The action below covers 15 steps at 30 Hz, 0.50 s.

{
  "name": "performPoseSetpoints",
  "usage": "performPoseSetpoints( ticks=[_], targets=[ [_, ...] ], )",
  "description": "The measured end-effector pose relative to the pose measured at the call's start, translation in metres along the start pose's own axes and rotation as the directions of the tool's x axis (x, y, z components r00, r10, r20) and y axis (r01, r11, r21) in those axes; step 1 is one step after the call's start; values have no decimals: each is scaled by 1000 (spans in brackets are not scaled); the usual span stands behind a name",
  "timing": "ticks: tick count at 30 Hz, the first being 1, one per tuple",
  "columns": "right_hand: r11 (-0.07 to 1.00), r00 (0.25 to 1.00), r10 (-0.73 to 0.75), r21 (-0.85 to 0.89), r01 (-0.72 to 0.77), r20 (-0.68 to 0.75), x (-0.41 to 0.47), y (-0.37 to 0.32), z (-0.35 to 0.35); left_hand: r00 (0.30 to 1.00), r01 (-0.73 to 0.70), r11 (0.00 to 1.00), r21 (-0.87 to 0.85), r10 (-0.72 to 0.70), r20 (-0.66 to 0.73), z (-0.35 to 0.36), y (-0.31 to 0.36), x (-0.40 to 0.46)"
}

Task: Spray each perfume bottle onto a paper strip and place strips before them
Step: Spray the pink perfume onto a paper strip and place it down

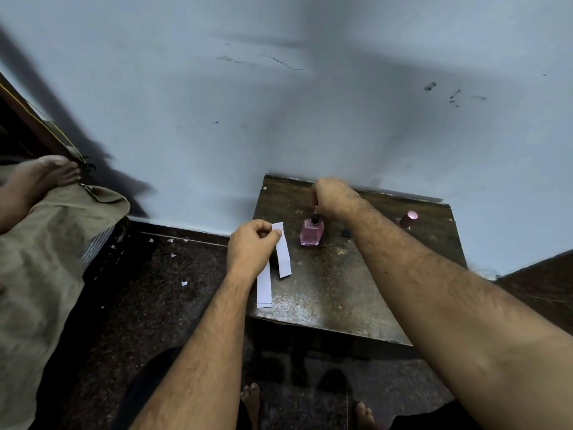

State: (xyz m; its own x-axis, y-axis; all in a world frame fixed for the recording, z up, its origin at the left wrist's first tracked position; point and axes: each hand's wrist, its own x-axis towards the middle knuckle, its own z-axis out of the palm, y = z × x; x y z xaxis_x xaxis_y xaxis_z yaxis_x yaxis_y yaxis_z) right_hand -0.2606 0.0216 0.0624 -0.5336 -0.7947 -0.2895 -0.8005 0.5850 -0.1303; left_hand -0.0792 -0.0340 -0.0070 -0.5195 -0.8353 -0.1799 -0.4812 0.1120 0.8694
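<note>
Two paper strips are in play, both at about 9 o'clock from the pink perfume bottle [311,232]. The left hand [251,246] pinches the upper strip [282,250] near its top edge between thumb and curled fingers; the strip hangs limp, thin and near weightless, so a light pinch at one end suffices. The second strip [264,288] lies flat at the table's [328,293] left edge, partly under the left hand.

The bottle is a small squared glass body with a black spray neck: rigid, smooth, probably slippery and breakable, best gripped across its flat sides.

The right hand [333,198], at 12 o'clock above the bottle, is curled round something small and pinkish, possibly the removed cap; blur prevents confirmation.

A pink cylindrical item [409,218] stands at 3 o'clock on the scuffed, dark wooden top.
</note>
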Motion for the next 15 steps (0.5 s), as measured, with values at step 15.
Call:
performPoseSetpoints(
  ticks=[15],
  targets=[
    [997, 994, 59, 47, -63, 96, -8, 4, -6, 1000, 3, 1000, -7, -3, 7, 6, 0, 2]
  ],
)
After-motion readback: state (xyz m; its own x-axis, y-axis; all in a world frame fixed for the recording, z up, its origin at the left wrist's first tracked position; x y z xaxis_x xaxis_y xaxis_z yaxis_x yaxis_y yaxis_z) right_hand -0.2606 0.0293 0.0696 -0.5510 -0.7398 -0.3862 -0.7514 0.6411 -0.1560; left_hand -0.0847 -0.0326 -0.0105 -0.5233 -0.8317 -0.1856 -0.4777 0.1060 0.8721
